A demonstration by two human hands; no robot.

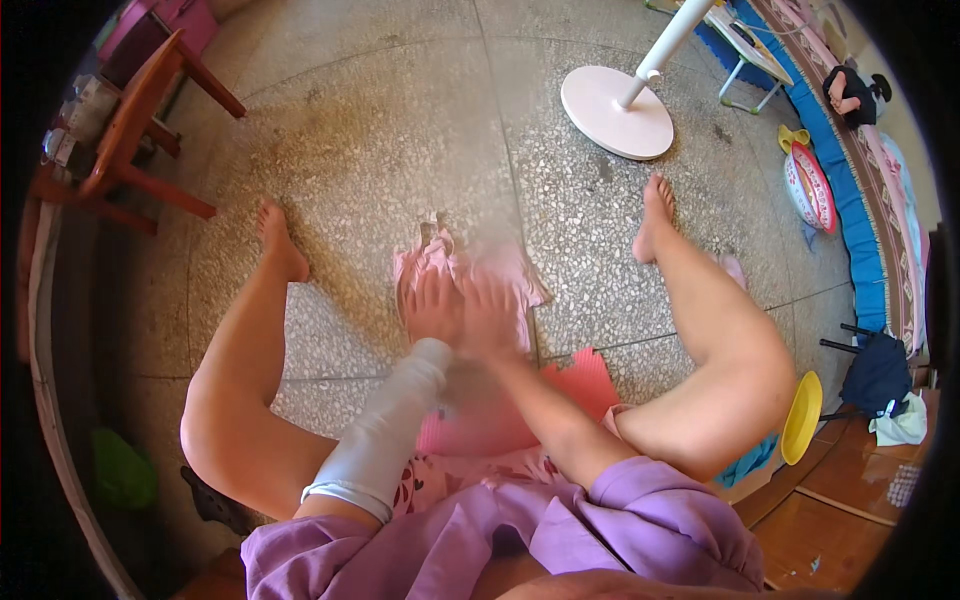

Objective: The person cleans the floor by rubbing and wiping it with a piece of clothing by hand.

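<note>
A pink cloth garment (510,270) lies spread on the speckled terrazzo floor between the bare legs, with a crumpled part at its top left. My left hand (433,306), below a white sleeve cover on the forearm, rests palm down on the garment's left part, fingers pointing away. Beside it, my right hand (489,311) lies palm down on the cloth, its fingers slightly blurred. The hands are side by side at the thumbs. Neither seems to grip the cloth. A pink-red foam mat (577,382) lies beneath the forearms. A blurred patch veils part of the garment.
A white round stand base (617,112) is ahead on the right. A wooden stool (142,142) stands at the left. At the right are a patterned basin (810,187), a yellow basin (802,418) and a bed edge, where another person's feet (844,91) show.
</note>
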